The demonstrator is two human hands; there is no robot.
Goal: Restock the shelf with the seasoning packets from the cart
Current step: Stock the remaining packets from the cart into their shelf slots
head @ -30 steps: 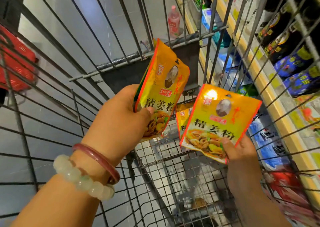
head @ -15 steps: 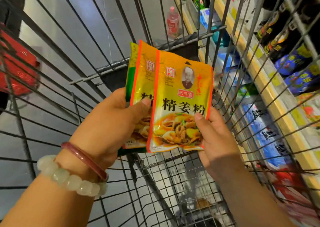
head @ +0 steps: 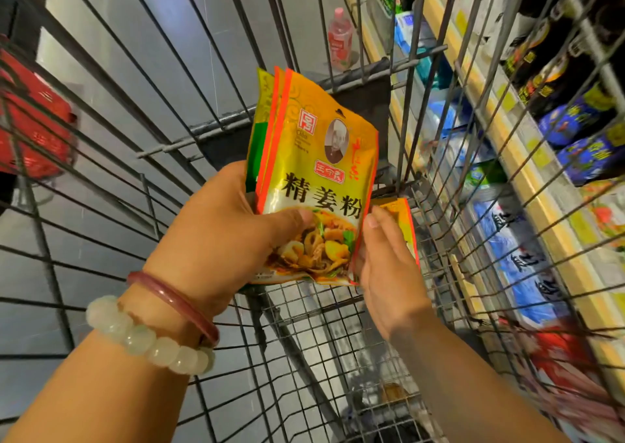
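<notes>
My left hand grips a stack of yellow seasoning packets with orange edges, thumb pressed on the front one, held upright over the wire cart. My right hand is just right of the stack with fingers nearly straight, its fingertips by the stack's lower right edge. Behind those fingers another yellow packet lies against the cart's right wall, partly hidden by the hand.
The store shelf runs along the right beyond the cart's wire side, holding dark bottles, blue pouches and blue-white bags. A red basket is at the left. A pink bottle stands on the floor ahead.
My right hand laid its packet onto the stack in my left hand and let go. It has since dropped lower, toward the packet in the cart.
</notes>
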